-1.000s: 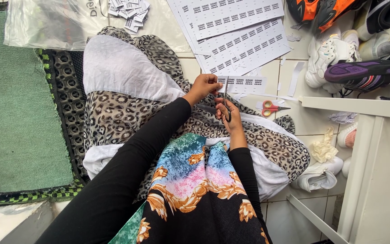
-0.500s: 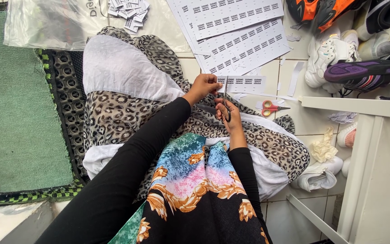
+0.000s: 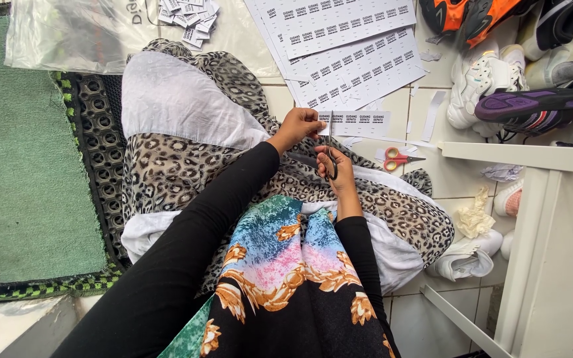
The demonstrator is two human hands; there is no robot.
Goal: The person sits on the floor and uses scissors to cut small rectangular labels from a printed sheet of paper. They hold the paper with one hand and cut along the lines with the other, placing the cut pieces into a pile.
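Seated on a tiled floor (image 3: 432, 192), a person cuts a narrow strip of printed labels (image 3: 359, 123) with black-handled scissors (image 3: 330, 149). Compared w/ the views 1.0 s and 0.5 s ago, almost nothing has shifted: both hands sit at the same spot above the lap, blades upright at the strip's left end. Judged from that, the cut is mid-stroke, slow and careful, not yet through.

Left hand (image 3: 298, 126) pinches the strip's left end btwn thumb and fingers, holding it taut and level; arm in a black sleeve runs in from 7 o'clock, elbow low, wrist bent slightly back. Right hand (image 3: 337, 174) is closed through the scissor loops, palm turned inward, forearm rising almost straight from 6 o'clock, tips pointing to 12.

The strip hangs in the air just beyond the knees, stretching toward 3 o'clock from the left hand. At 12 o'clock lie full sheets of uncut labels (image 3: 346, 40); at 11, a small pile of cut labels (image 3: 187, 16) on a clear plastic bag (image 3: 67, 36). A 2nd pair, red-handled scissors (image 3: 396, 159), rests on the floor at 2 o'clock, near the strip. Sneakers (image 3: 518, 73) crowd the 1–2 o'clock corner; a green mat (image 3: 14, 152) fills 9 o'clock; a white shelf frame (image 3: 532, 219) stands at 4.
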